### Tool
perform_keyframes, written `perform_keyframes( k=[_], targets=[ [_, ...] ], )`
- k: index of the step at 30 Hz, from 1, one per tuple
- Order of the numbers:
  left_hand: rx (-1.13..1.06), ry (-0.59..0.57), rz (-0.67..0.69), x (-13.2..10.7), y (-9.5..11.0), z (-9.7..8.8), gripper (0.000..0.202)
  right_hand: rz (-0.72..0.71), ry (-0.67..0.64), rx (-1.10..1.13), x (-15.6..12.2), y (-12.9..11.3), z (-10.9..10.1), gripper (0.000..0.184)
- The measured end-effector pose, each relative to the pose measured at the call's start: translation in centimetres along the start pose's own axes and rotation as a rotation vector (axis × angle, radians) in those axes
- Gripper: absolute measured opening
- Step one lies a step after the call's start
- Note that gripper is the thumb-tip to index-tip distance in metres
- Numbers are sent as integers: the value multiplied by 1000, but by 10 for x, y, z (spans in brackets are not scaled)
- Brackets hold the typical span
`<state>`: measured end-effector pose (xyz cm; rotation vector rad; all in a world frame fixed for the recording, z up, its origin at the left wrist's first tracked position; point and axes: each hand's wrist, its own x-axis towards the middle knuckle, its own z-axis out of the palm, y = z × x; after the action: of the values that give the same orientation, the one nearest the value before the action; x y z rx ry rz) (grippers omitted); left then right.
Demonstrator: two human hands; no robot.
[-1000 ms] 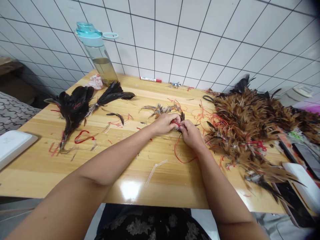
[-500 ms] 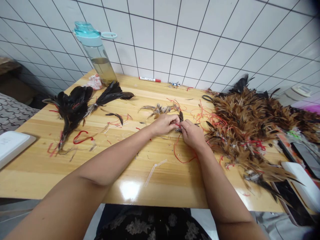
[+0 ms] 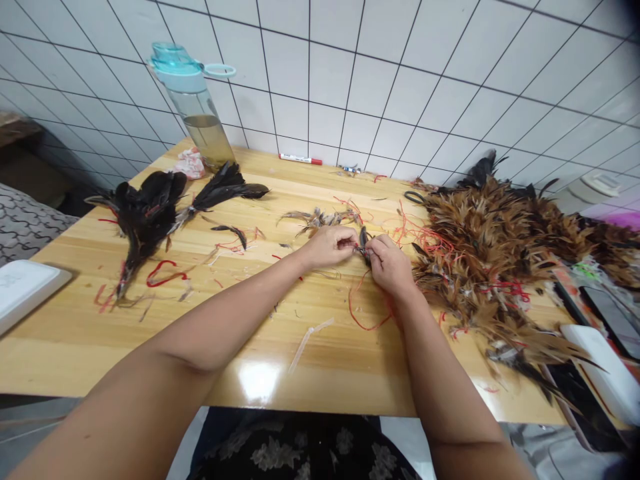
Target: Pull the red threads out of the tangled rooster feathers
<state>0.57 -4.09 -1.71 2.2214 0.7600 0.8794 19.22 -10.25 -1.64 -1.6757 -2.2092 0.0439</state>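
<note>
Your right hand [image 3: 391,263] has its thumb and finger drawn together on a small dark feather bundle [image 3: 363,240], held just over the bench [image 3: 360,383]. Your left hand [image 3: 330,247] meets it from the other side, its grip narrow as well, fingertips pinched where a bit of red string shows; just what lies between those tips is too small to tell. From below the bundle, a red string [image 3: 353,310] hangs in a loop on your side, passing by your right wrist.

Just left of the bundle and beyond it lie loose pale feathers [image 3: 320,219]; to its right is a tangle of red string [image 3: 425,233], then a large pile of brown feathers [image 3: 490,227]. Nearer you than the bundle lies a clear strip [image 3: 310,337].

Well left of the bundle are two bunches of black feathers [image 3: 147,217], with a red ribbon [image 3: 167,275] on your side of them. Far left and beyond the bundle stands a blue-lidded bottle [image 3: 205,130], part full of yellowish liquid. A red-capped marker [image 3: 300,159] lies beyond the bundle, by the tiled wall [image 3: 333,80].
</note>
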Motion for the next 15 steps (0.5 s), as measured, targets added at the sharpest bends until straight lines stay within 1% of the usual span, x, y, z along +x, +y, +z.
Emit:
perform_keyframes(
  k=[3, 6, 10, 13, 15],
  targets=[
    [-20, -6, -49, 0, 1, -1, 9, 25, 29, 24, 0, 3, -1, 25],
    [-97, -16, -116, 0, 2, 0, 8, 29, 20, 27, 0, 4, -3, 25],
    [-310, 12, -205, 1, 1, 1, 8, 9, -6, 48, -1, 2, -7, 27],
    [-473, 43, -228, 2, -2, 3, 10, -9, -22, 35, 0, 0, -10, 29],
    [-549, 34, -238, 3, -3, 4, 11, -29, -35, 3, 0, 0, -11, 30]
  ],
)
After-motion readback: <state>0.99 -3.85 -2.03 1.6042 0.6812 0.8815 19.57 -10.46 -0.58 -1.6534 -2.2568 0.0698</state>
